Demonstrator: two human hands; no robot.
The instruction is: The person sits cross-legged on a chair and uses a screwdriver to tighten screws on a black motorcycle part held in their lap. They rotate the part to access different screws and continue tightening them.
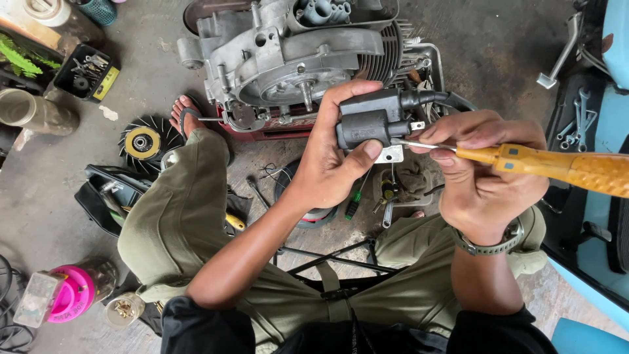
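My left hand [331, 154] grips a dark grey ignition coil [368, 119] with a black cable [436, 98] leaving its top right and a small metal tab at its lower right. My right hand [481, 167] holds a screwdriver with an amber-yellow handle [557, 167]; its thin metal tip touches the coil's right side near the tab. Both hands are raised over my lap, just in front of a grey engine block [288, 56] on the concrete floor.
A black finned flywheel fan [143, 141] lies left of my sandalled foot. A black tool bag [108, 193], a tray of small parts [86, 72], a pink-lidded jar [69, 295] and loose tools [386, 193] lie around. A light blue vehicle body [606, 131] stands at the right.
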